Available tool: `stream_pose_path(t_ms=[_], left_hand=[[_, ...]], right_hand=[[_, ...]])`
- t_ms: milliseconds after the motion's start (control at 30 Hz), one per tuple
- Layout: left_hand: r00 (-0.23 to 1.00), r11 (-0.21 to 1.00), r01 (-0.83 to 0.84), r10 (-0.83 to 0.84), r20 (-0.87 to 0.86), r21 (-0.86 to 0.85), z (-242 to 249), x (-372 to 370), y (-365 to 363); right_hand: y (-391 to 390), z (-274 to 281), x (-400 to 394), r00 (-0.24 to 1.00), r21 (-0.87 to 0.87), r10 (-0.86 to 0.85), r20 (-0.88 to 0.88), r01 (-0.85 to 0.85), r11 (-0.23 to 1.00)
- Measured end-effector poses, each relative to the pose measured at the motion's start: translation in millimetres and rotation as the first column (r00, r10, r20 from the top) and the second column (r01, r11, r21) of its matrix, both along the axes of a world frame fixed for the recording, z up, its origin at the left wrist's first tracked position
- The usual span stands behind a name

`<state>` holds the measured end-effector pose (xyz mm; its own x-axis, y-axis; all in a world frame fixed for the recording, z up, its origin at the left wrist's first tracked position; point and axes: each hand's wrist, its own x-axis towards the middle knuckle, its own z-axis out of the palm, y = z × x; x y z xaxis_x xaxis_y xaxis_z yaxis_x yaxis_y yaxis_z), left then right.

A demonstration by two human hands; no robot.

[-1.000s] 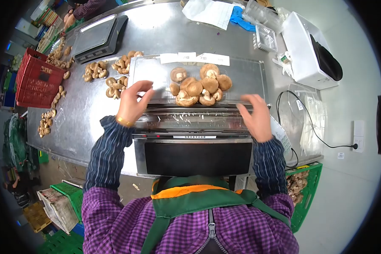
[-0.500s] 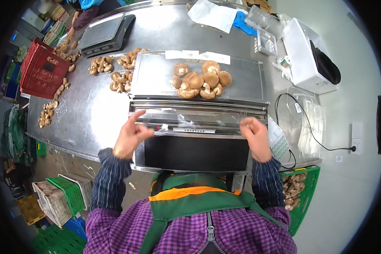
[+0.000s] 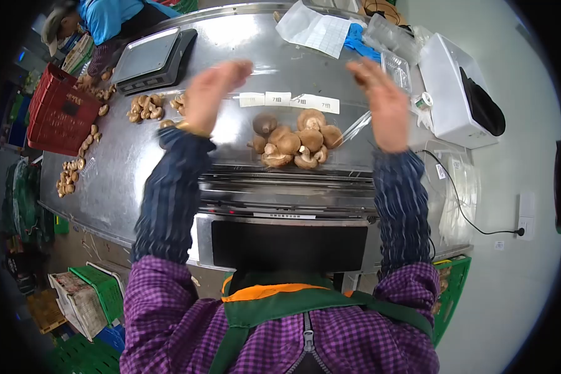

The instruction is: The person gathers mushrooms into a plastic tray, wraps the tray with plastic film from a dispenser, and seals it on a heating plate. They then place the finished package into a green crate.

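Observation:
Shiitake mushrooms (image 3: 293,140) lie grouped on the metal plate of a film-wrapping machine (image 3: 287,216); a clear tray under them is hard to make out. My left hand (image 3: 212,93), smeared by motion, is raised beyond the mushrooms on the left, fingers closed on thin clear plastic film. Beyond them on the right is my right hand (image 3: 383,106), fingers also closed on the film. Creased streaks of the plastic film (image 3: 357,126) show beside the right palm; elsewhere it is nearly invisible. Paper labels (image 3: 290,100) line the plate's far edge.
A scale (image 3: 153,59) and a red crate (image 3: 65,112) stand left, with loose mushrooms (image 3: 145,108) nearby. A white bin (image 3: 455,87), clear trays (image 3: 396,70) and a power cable (image 3: 458,199) are right. A co-worker in blue (image 3: 115,19) leans over the far left.
Both hands have moved forward from the machine's rollers to beyond the mushrooms, drawing film with them. The co-worker has leaned further into view.

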<state>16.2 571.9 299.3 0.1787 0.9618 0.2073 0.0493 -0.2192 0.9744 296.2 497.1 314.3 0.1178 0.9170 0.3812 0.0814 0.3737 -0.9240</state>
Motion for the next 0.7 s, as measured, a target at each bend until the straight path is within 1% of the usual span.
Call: stream_pose_path(t_ms=[33, 67, 100, 133, 167, 200, 233, 267, 300, 333, 367, 433, 467, 500, 533, 567, 633, 700], left_hand=[[0.874, 0.97, 0.056, 0.068, -0.481, 0.238, -48.5, -1.6, 23.2], [0.711, 0.958, 0.183, 0.024, -0.703, 0.219, -62.1, 7.6, 19.1], [0.492, 0.939, 0.301, -0.001, -0.871, 0.169, -68.2, 17.6, 11.2], [0.66, 0.969, 0.24, -0.116, -0.742, 0.061, -70.2, 14.8, 7.3], [0.802, 0.977, 0.201, -0.206, -0.561, -0.071, -73.8, 9.1, -2.6], [0.903, 0.819, 0.243, -0.387, -0.188, -0.52, -61.4, 2.5, -15.5], [0.896, 0.725, 0.425, -0.421, 0.141, -0.541, -49.0, -3.4, -28.7], [0.869, 0.719, 0.482, -0.465, 0.168, -0.502, -41.3, -8.6, -39.2], [0.84, 0.712, 0.535, -0.508, 0.192, -0.455, -37.6, -12.0, -46.3], [0.827, 0.68, 0.56, -0.491, 0.274, -0.473, -44.6, -13.2, -52.1], [0.865, 0.667, 0.499, -0.417, 0.278, -0.553, -41.9, -9.6, -64.4], [0.891, 0.637, 0.413, -0.43, 0.145, -0.651, -33.3, -15.4, -82.9], [0.885, 0.64, 0.415, -0.448, 0.125, -0.647, -20.2, -14.6, -99.8], [0.827, 0.589, 0.426, -0.562, 0.031, -0.687, -23.5, -24.5, -113.8], [0.875, 0.61, 0.389, -0.479, 0.07, -0.691, -23.1, -27.4, -140.4], [0.836, 0.54, 0.423, -0.543, 0.083, -0.727, -20.7, -33.5, -155.6], [0.872, 0.4, 0.406, -0.439, 0.217, -0.822, -27.4, -42.1, -190.5], [0.806, 0.445, 0.315, -0.592, -0.012, -0.838, -48.4, -45.9, -201.7]], right_hand=[[14.8, -29.0, 5.3, 0.951, -0.039, -0.064, 0.302, 0.079, 0.996], [17.2, -60.3, 8.3, 0.89, -0.224, 0.047, 0.454, 0.063, 0.973], [16.6, -68.6, 4.5, 0.801, -0.396, 0.179, 0.571, 0.078, 0.915], [8.0, -73.5, 8.4, 0.827, -0.393, 0.199, 0.526, 0.028, 0.919], [-10.9, -64.0, 3.5, 0.849, -0.397, 0.228, 0.477, -0.023, 0.918], [-25.7, -59.4, -1.9, 0.913, -0.454, 0.232, 0.335, -0.059, 0.889], [-37.6, -55.8, -6.0, 0.958, -0.502, 0.22, 0.183, -0.102, 0.859], [-45.6, -52.9, -7.2, 0.96, -0.51, 0.22, 0.176, -0.102, 0.854], [-51.2, -49.7, -8.3, 0.964, -0.558, 0.242, 0.114, -0.139, 0.818], [-57.9, -46.0, -9.8, 0.963, -0.603, 0.265, 0.051, -0.182, 0.776], [-64.1, -40.7, -11.2, 0.962, -0.606, 0.27, 0.046, -0.189, 0.773], [-78.1, -31.5, -11.5, 0.927, -0.607, 0.371, -0.05, -0.323, 0.726], [-93.6, -30.3, -10.3, 0.921, -0.607, 0.368, -0.131, -0.368, 0.704], [-109.8, -24.5, -10.8, 0.91, -0.63, 0.356, -0.21, -0.405, 0.663], [-128.3, -25.4, -11.2, 0.898, -0.66, 0.372, -0.236, -0.429, 0.617], [-146.8, -29.0, -12.3, 0.884, -0.687, 0.386, -0.263, -0.452, 0.569], [-181.5, -40.0, -17.9, 0.862, -0.722, 0.399, -0.311, -0.488, 0.49], [-200.9, -66.5, -23.8, 0.863, -0.728, 0.404, -0.302, -0.483, 0.487]])
